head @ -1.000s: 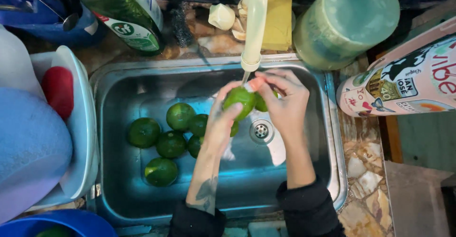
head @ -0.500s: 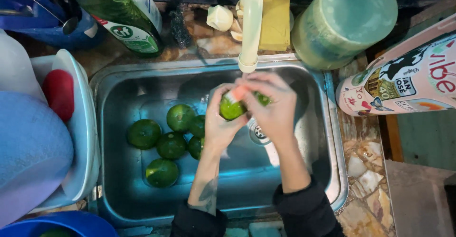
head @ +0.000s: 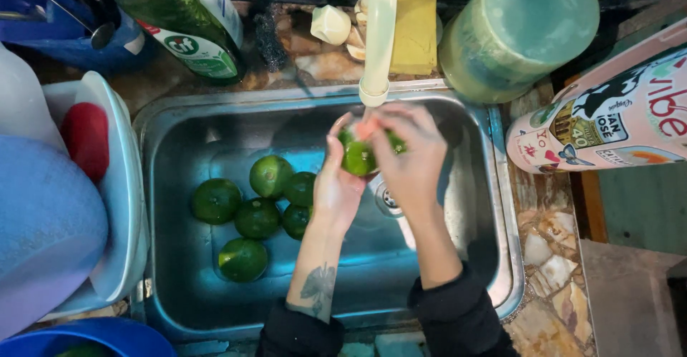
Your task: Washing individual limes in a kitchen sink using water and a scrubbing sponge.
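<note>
Both my hands are over a steel sink [head: 501, 207], right under the white tap spout [head: 377, 42]. My left hand [head: 336, 185] cups a green citrus fruit [head: 358, 158] from the left. Over the fruit's right side lies my right hand [head: 411, 160], fingers wrapped around it. A second green fruit [head: 396, 142] peeks out under my right fingers. Several more green citrus fruits [head: 259, 207] lie in the sink's left half, wet. The drain [head: 388, 198] shows just below my hands.
Behind the sink stand a green bottle [head: 179, 21], a yellow sponge [head: 416, 31], a garlic bulb [head: 330, 24] and a pale green lidded tub [head: 519, 31]. A printed pink mug [head: 608, 114] lies at right. At left are a white container [head: 118, 185] with a red item [head: 86, 139] and blue bowls.
My hands have lifted the fruit closer to the tap spout and closed more tightly around it, the right hand sliding over its top. The fruits in the sink lie as before.
</note>
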